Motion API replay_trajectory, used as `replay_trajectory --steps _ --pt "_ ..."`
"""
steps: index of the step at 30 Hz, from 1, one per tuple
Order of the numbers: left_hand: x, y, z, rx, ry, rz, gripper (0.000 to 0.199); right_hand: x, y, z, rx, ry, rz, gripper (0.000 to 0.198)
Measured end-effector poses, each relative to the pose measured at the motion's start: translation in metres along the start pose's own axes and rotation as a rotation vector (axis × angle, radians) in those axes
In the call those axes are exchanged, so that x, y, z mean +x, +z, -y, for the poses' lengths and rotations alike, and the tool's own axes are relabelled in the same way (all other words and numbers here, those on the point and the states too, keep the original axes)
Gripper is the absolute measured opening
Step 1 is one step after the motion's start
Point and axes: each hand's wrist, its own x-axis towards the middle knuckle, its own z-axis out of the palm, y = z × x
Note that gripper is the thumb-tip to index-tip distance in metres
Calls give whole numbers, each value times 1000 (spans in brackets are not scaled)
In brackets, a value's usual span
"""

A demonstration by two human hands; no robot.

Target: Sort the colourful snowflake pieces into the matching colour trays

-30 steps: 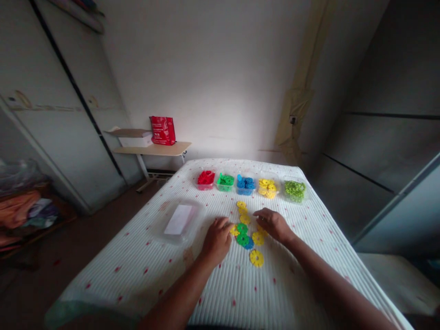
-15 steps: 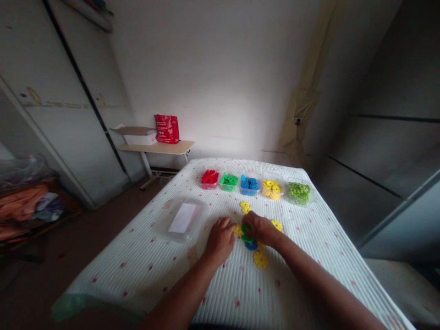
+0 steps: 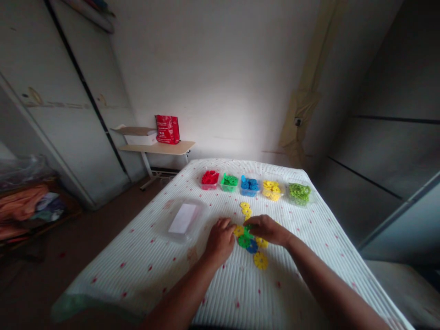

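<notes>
Several notched plastic building discs lie joined or overlapping on the cloth. My left hand (image 3: 221,237) rests on the cloth at their left, its thumb and finger pinching the edge of a yellow disc (image 3: 239,230). My right hand (image 3: 266,228) bends over the group from the right, its fingertips closed at an upper green disc (image 3: 248,232) that they partly cover. Below it are another green disc (image 3: 244,241), a blue disc (image 3: 252,246) and a yellow disc partly under my right hand. A separate-looking yellow disc (image 3: 260,261) lies nearest me. Yellow discs (image 3: 245,206) run away toward the tubs.
Across the back stand clear tubs of red pieces (image 3: 210,178), green discs (image 3: 229,182), blue discs (image 3: 250,185), yellow discs (image 3: 271,189) and light green pieces (image 3: 299,193). A clear plastic lid (image 3: 202,215) with a white label lies left. A red bag (image 3: 167,129) stands on a side table (image 3: 161,147).
My right hand has shifted slightly right and lifted off the lower discs, uncovering the green discs and more of the yellow ones. My left hand stays in place.
</notes>
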Motion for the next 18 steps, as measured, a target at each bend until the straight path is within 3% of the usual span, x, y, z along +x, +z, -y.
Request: replay_trajectory --steps 4,8,18 --pt "0 1 0 5 -6 1 35 -4 11 12 -70 118 82 35" --pt "0 2 2 -1 -7 -2 36 0 23 15 -194 174 69 31" --pt "0 1 1 1 -11 12 34 2 26 18 -197 178 1 17"
